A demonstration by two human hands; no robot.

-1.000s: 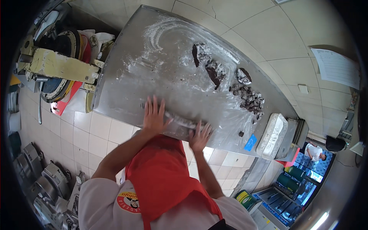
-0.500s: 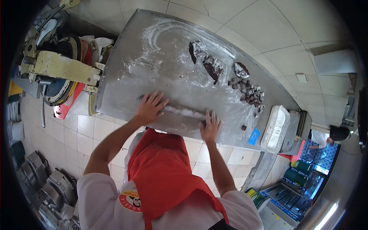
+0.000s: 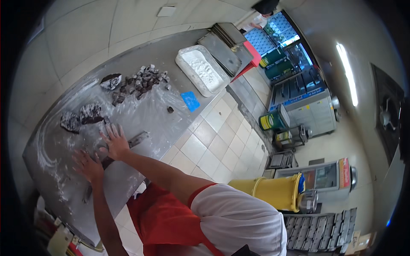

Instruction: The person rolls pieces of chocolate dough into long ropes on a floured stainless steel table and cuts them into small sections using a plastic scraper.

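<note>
Dough rope [image 3: 115, 157] lies under both flat, spread palms: left hand [image 3: 87, 165], right hand [image 3: 114, 143].

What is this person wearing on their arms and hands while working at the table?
Nothing covers the left hand or the right hand: no gloves, rings or watch show. Both forearms are bare. A short white sleeve with red trim ends above the right elbow, beside a red apron.

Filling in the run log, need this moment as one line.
left hand flat on dark dough rope | right hand flat on it | floured steel table | cut dough pieces beyond
</note>
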